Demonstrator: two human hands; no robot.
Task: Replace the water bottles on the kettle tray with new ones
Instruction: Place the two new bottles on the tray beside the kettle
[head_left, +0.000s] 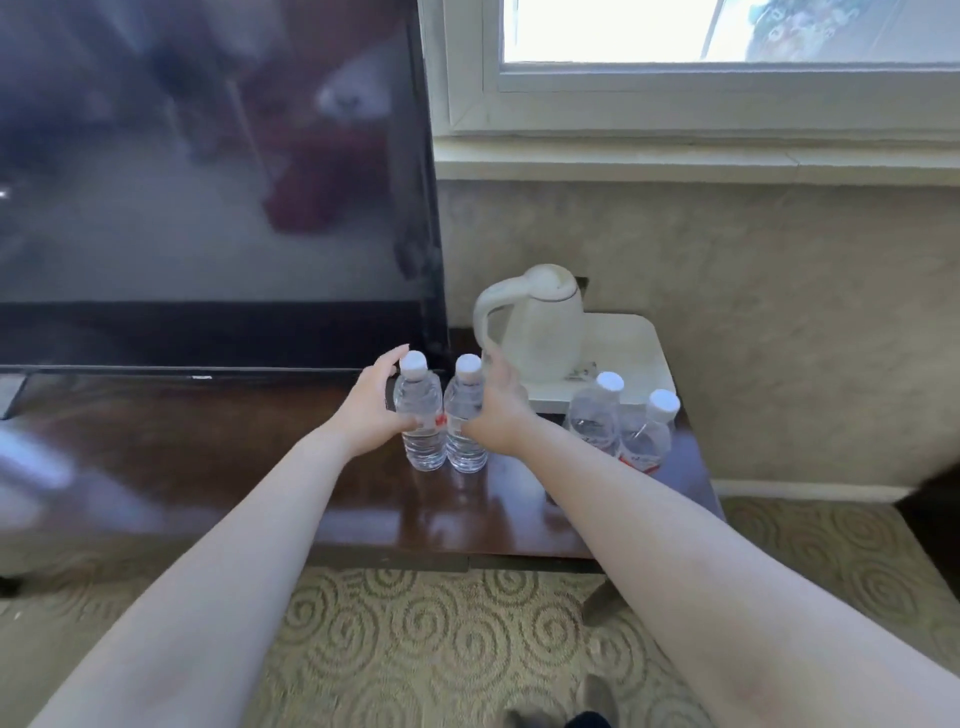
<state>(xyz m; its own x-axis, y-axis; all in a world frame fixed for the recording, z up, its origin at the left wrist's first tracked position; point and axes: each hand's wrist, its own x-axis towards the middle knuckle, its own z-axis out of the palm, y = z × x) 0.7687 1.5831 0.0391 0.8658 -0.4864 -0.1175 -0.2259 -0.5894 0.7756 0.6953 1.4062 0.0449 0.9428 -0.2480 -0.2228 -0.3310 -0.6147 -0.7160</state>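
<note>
Two clear water bottles with white caps stand side by side on the dark wooden table (218, 467). My left hand (371, 410) wraps the left bottle (422, 421) and my right hand (498, 410) wraps the right bottle (464, 423). Both bottles' bases rest on or hover just above the tabletop; I cannot tell which. Further right, another pair of bottles (592, 415) (649, 436) stands in front of the white tray (644, 353). A white kettle (540, 322) sits on that tray.
A large black TV screen (208, 182) stands on the table at the left, its edge close to the left bottle. A wall and window sill (675, 156) lie behind the tray. Patterned carpet (441, 649) covers the floor below the table's front edge.
</note>
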